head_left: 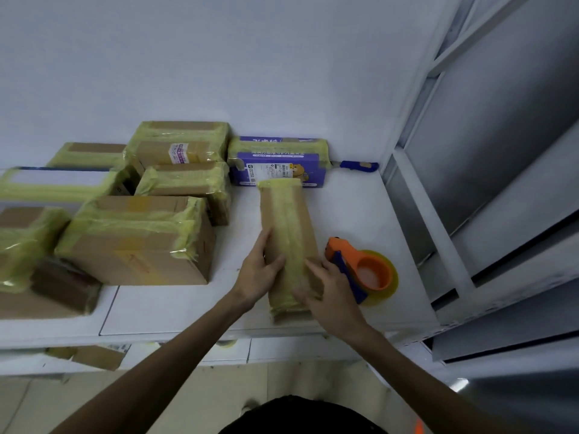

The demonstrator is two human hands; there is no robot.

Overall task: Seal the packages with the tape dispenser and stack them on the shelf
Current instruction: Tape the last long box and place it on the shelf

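Nine packages lie on the white counter point(344, 198), though the heap at the left edge is cut off, so that count is not firm. Eight are crowded over the left half and along the back edge. They include a large brown box point(138, 242), a purple box point(279, 166) against the wall, and a white-topped box point(56, 181), all bound in yellowish tape.

The ninth, a narrow package point(289, 227), lies apart, running from the near edge back to touch the purple box. There is one tape dispenser point(360, 270), orange and blue, just beside the narrow package on its right. One blue knife point(360, 166) lies in the far right corner. A white metal shelf frame point(438, 214) stands along the right edge. One more box point(100, 357) sits on a lower shelf beneath the counter.

Both hands are on the near half of the narrow package. The left hand point(260, 270) grips its left side, with the thumb curled over the top. The right hand point(332, 289) is slightly blurred and lies with straight fingers flat on the taped top, hiding part of the dispenser.
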